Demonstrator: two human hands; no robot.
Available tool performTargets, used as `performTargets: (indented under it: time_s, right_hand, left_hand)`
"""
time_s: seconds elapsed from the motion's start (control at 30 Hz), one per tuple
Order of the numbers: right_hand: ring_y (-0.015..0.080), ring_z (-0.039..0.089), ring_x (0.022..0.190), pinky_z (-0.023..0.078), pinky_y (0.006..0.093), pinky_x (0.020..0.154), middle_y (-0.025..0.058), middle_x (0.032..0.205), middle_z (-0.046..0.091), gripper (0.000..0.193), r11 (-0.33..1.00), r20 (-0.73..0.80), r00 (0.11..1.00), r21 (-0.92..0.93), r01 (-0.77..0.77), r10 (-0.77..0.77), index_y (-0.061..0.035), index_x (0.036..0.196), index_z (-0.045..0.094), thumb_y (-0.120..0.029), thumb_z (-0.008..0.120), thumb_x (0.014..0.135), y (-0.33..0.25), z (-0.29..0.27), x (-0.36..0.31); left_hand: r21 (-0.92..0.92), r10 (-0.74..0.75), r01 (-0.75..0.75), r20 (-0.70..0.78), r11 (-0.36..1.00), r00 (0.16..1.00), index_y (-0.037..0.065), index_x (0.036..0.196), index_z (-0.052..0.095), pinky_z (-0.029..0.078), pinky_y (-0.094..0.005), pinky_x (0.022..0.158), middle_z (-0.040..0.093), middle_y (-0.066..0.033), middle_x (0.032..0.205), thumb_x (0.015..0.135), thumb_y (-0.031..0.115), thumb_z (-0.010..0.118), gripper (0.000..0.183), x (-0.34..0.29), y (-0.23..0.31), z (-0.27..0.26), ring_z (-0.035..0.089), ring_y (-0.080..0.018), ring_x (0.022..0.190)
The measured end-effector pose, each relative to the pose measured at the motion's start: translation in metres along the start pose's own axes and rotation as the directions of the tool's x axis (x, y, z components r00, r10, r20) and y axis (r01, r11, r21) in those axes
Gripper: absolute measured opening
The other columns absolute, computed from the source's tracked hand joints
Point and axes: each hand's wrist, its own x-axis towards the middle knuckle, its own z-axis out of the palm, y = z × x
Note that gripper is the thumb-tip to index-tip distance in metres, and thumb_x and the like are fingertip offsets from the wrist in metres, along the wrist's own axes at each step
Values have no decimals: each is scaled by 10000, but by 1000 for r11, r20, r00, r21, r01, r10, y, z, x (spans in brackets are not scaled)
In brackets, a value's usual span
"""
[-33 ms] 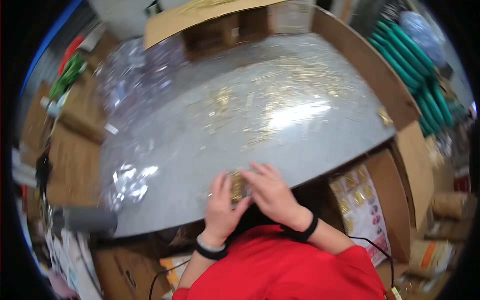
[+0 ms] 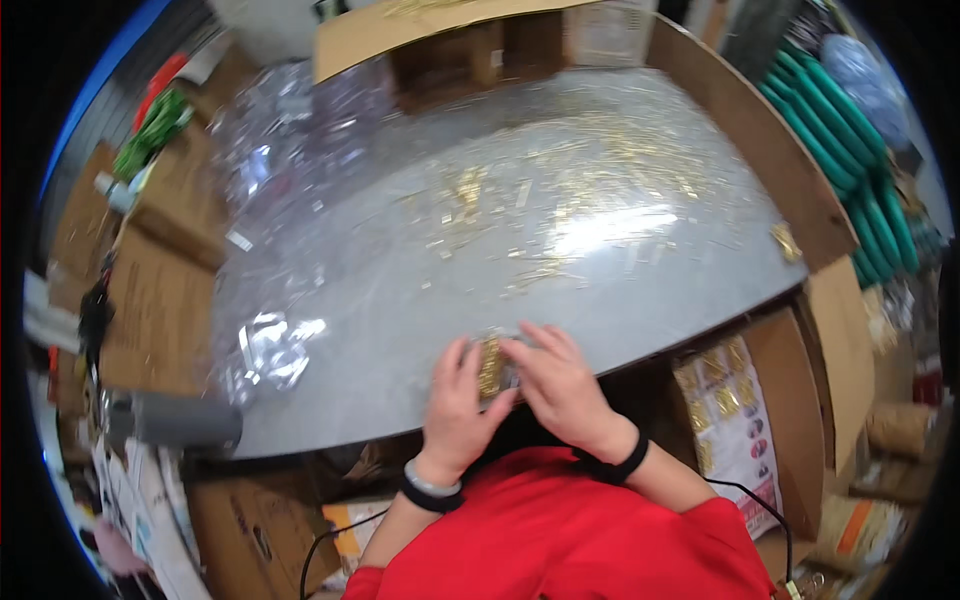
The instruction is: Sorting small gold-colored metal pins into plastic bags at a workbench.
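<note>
At the table's near edge, both my hands close around a small clear plastic packet [image 2: 490, 368] filled with thin gold-coloured metal pieces. My left hand [image 2: 457, 415] grips its left side, with the thumb along the near end. Fingers of my right hand [image 2: 565, 395] press on the packet's right and far sides. Parts of the packet are hidden by the fingers. Farther off, many loose thin gold pieces [image 2: 615, 165] lie spread on the grey tabletop [image 2: 370, 330]; they are too small to name exactly.
Clear plastic bags [image 2: 290, 150] are heaped at the table's left, with more [image 2: 275, 350] near the front. A cardboard divider [image 2: 440, 75] stands at the back. Below the right edge, a carton [image 2: 785, 385] holds several filled gold packets [image 2: 725, 400]. A grey cylinder [image 2: 185, 420] sits at front left.
The whole view has shifted slightly, so the table and hands appear a little farther right. Both hands stay on the packet, with only slight finger movement.
</note>
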Motion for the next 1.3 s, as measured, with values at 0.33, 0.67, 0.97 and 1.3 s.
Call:
performTargets:
  time_s: [0.33,0.67,0.97,1.3]
  right_hand:
    - [388,584,1233,425,484,1047,146,1079,698,414,1000,24,1000,12,13,-14,-29,1283,611,42,603,876,12,-4,36]
    - [368,638,1118,450,494,1040,150,1065,695,410,998,-13,1000,-59,6,-7,-22,1271,609,61,584,870,0,2,26]
    - [447,513,1274,451,489,1063,262,1353,552,428,958,180,980,-287,-25,80,-6,1328,553,-100,634,918,44,-36,61]
    - [493,398,1378,370,497,1155,262,1486,445,573,914,468,874,-398,78,129,-23,1419,497,-340,638,963,63,-46,61]
  left_hand:
    - [45,52,-49,-86,998,995,-44,1302,568,464,-450,1021,538,-194,1312,832,238,806,598,-2,2,-2,541,-383,1204]
    - [-5,87,-88,-100,996,991,-74,1290,568,481,-459,1027,556,-215,1339,833,208,800,585,-3,-2,-1,562,-410,1231]
    - [44,97,-95,-40,995,995,-74,1301,552,450,-477,1069,511,-233,1382,823,254,817,637,-4,3,-3,515,-436,1274]
    - [184,-75,87,-71,979,995,-47,1339,533,425,-488,1070,531,-244,1374,855,281,785,637,-8,-4,-31,506,-433,1271]
